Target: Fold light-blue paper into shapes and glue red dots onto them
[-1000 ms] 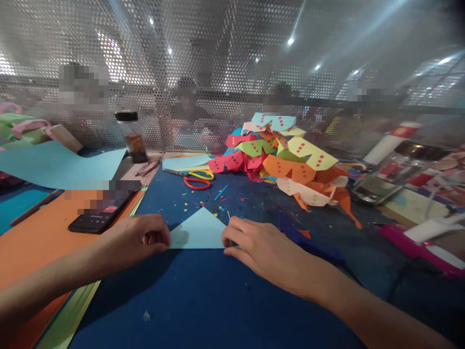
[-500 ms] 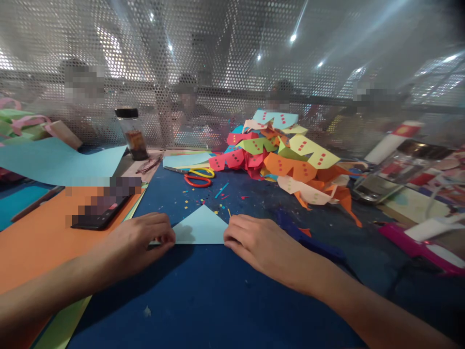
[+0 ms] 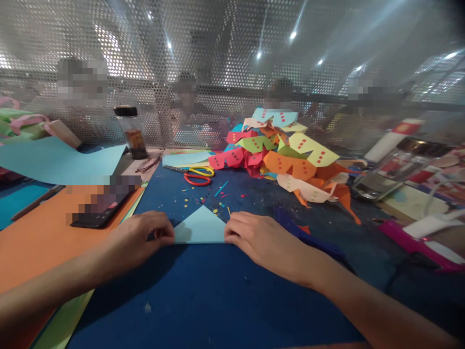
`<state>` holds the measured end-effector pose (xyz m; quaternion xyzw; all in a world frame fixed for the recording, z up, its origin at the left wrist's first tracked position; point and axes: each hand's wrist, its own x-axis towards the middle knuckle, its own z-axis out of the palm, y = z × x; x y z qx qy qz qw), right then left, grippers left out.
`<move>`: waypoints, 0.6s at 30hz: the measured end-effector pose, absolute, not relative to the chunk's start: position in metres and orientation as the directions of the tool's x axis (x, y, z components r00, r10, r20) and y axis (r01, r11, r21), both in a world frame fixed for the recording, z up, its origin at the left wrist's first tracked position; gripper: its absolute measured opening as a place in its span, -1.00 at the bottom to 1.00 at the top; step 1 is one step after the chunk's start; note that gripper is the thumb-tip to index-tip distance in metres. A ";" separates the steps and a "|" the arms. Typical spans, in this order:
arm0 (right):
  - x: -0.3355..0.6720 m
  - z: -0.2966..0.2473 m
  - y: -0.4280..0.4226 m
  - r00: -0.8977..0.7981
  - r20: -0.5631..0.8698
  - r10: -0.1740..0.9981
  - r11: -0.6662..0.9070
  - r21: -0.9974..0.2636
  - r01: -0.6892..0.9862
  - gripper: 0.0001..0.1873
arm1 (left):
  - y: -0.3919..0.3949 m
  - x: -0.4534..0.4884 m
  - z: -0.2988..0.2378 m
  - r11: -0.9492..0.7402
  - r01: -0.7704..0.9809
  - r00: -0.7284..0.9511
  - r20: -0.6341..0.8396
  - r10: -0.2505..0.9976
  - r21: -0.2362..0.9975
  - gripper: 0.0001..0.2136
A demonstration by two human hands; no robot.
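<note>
A light blue paper [image 3: 200, 226] folded into a triangle lies flat on the dark blue mat [image 3: 203, 295]. My left hand [image 3: 140, 238] curls its fingers on the paper's left corner. My right hand [image 3: 256, 236] presses closed fingers on the right corner. Both hands pinch the bottom edge against the mat.
A heap of folded coloured paper pieces [image 3: 286, 157] lies behind. Red and yellow scissors [image 3: 198, 175] rest on the mat. A phone [image 3: 100, 209] sits on orange paper [image 3: 32, 237] at left, a dark jar [image 3: 131, 133] near the perforated screen [image 3: 218, 72]. Clutter fills the right side.
The hands have drawn slightly closer along the paper's bottom edge; the left fingers shifted right over the left corner. The paper stays flat.
</note>
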<state>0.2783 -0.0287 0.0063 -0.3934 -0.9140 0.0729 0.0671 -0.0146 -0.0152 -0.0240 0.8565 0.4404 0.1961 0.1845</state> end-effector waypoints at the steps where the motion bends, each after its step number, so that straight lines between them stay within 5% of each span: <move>1: 0.278 0.005 -0.028 -0.673 0.065 0.737 0.672 -0.183 0.718 -0.82 | -0.014 -0.015 -0.025 -0.544 0.681 0.535 0.174 0.827 0.490 -0.87; 12: 0.275 0.005 -0.029 -0.671 0.111 0.733 0.680 -0.154 0.717 -0.93 | -0.020 -0.012 -0.024 -0.642 0.668 0.603 0.232 0.763 0.375 -0.80; 18: 0.275 0.005 -0.035 -0.714 0.108 0.692 0.722 -0.107 0.683 -0.80 | -0.026 -0.012 -0.026 -0.752 0.616 0.692 0.295 0.659 0.236 -0.73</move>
